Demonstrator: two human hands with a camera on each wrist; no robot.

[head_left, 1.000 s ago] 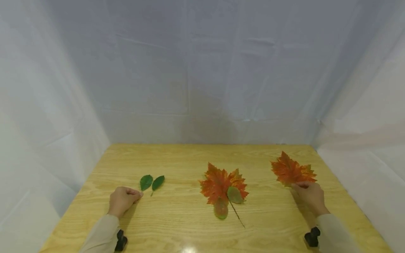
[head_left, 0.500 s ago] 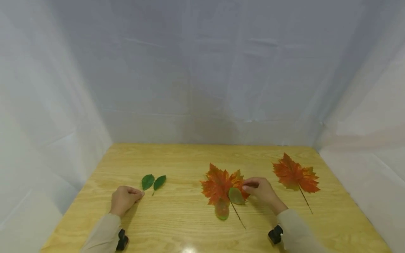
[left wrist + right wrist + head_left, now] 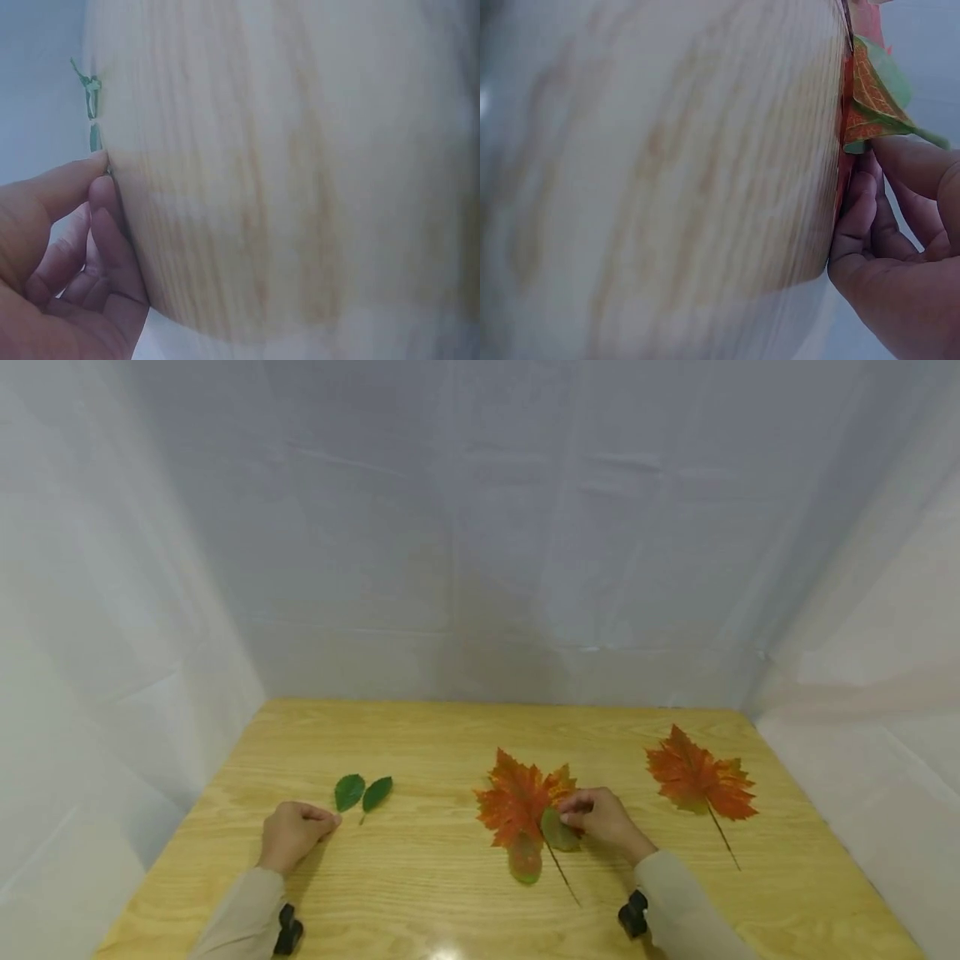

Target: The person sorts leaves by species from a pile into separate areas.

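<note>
With thumb and fingertips, my left hand [image 3: 292,835] pinches the stem end of a rounded green leaf [image 3: 349,792] lying on the wooden table. A narrower green leaf [image 3: 377,793] lies just right of it. My right hand [image 3: 603,820] pinches the edge of a small yellow-green leaf [image 3: 556,832], which overlaps an orange-red maple leaf [image 3: 512,803] with a dark stem. In the right wrist view the pinched leaf [image 3: 875,94] is bent up at the fingertips, its orange veined face showing. A second small reddish-green leaf [image 3: 525,860] lies at the maple leaf's lower edge.
Another orange-red maple leaf [image 3: 697,772] with a long stem lies at the right of the wooden table [image 3: 420,902]. White sheeting [image 3: 480,527] hangs behind the table and along both sides. A black wrist device [image 3: 633,914] sits by each sleeve.
My right hand has left the right-hand maple leaf, moved left to the middle one and taken hold of the small yellow-green leaf there. The left hand has stayed in place.
</note>
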